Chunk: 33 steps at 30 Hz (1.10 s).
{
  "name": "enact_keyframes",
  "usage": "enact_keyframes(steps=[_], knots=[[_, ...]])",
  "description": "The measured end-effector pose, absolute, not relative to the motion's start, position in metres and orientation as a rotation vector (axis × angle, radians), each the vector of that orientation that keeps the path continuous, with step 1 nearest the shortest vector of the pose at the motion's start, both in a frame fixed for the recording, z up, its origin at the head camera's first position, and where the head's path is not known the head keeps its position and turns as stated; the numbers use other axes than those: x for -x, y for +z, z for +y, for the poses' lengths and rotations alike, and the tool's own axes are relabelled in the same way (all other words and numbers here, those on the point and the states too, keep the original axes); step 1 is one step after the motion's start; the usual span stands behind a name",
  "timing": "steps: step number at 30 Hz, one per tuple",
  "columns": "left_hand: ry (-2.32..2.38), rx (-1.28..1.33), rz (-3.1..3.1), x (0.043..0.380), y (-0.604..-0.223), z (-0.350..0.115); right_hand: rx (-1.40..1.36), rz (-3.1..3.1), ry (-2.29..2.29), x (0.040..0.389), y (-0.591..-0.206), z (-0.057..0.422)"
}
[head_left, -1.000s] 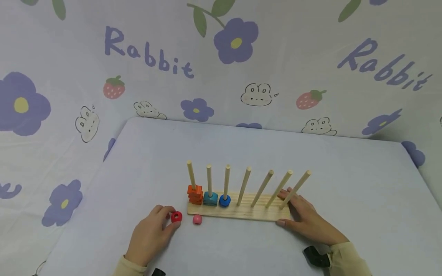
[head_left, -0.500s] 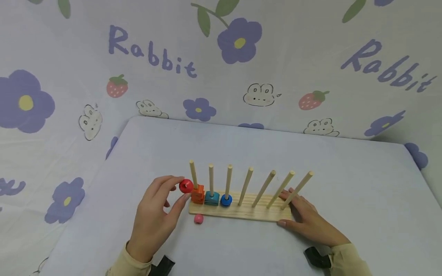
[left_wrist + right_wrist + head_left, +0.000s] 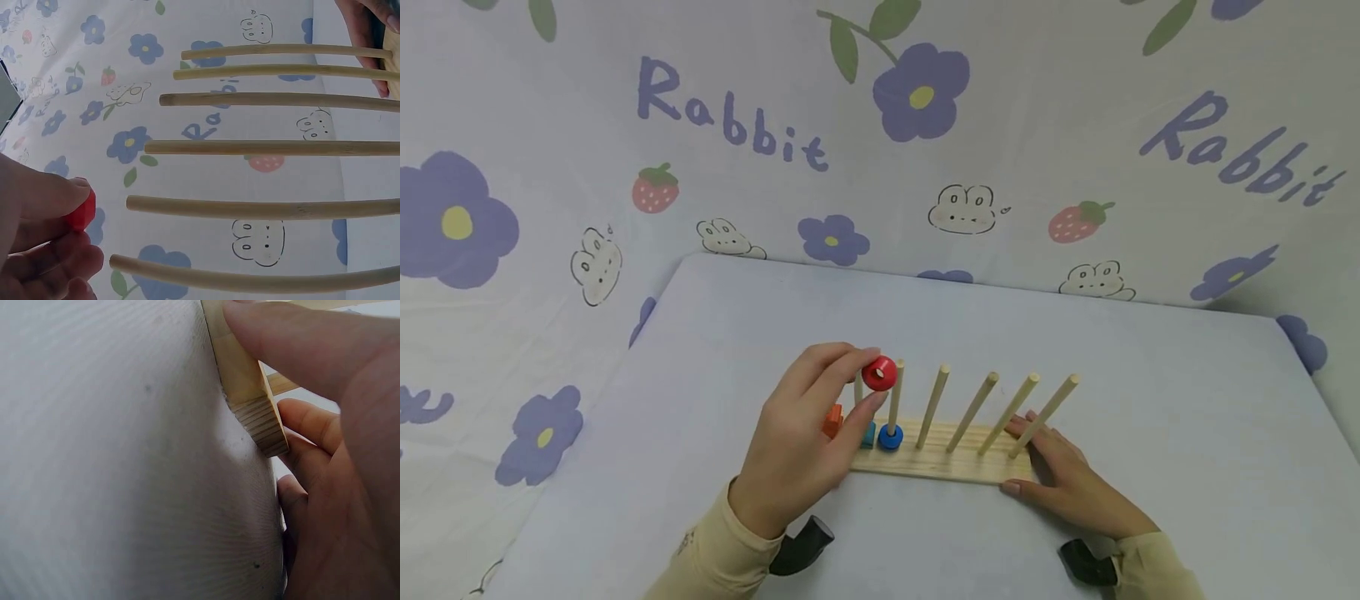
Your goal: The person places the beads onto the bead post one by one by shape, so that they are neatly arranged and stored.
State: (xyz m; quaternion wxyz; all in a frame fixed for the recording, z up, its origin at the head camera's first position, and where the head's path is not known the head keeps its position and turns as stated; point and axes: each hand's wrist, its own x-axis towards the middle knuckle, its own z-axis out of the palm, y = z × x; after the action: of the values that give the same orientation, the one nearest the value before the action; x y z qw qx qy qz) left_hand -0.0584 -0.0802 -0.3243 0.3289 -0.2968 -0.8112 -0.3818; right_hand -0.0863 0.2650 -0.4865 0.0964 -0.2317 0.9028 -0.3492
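Observation:
Between thumb and fingertips my left hand (image 3: 808,429) pinches a red bead (image 3: 888,374) with a hole through it. In the head view the bead is held up by the top of the third peg from the left; in the left wrist view the red bead (image 3: 84,209) is beside the peg tips. My right hand (image 3: 1071,475) grips the right end of the wooden peg board (image 3: 940,467), thumb at the front edge, fingers behind. A blue bead (image 3: 891,437) sits at the foot of the third peg. Orange pieces (image 3: 832,421) and a teal piece (image 3: 868,436) are partly hidden behind my left hand.
Bare pegs (image 3: 932,404) rise from the board's middle and right. The white table (image 3: 760,317) lies around it, with a printed cloth (image 3: 865,183) behind. Black curved wrist pieces (image 3: 802,546) show under both forearms.
My left hand has picked the red bead up off the table and carried it up and right, over the board's left part. It now hides the pink bead. The right hand stays put.

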Motion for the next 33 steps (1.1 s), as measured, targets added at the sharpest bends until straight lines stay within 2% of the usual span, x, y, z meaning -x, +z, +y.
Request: enact_keyframes(steps=[11, 33], knots=[[-0.883, 0.822, -2.168, 0.069, -0.322, -0.067, 0.673, 2.672, -1.023, 0.086, -0.485, 0.264], [-0.665, 0.739, -2.216, 0.072, -0.327, -0.070, 0.683, 2.654, -1.049, 0.086, -0.485, 0.265]])
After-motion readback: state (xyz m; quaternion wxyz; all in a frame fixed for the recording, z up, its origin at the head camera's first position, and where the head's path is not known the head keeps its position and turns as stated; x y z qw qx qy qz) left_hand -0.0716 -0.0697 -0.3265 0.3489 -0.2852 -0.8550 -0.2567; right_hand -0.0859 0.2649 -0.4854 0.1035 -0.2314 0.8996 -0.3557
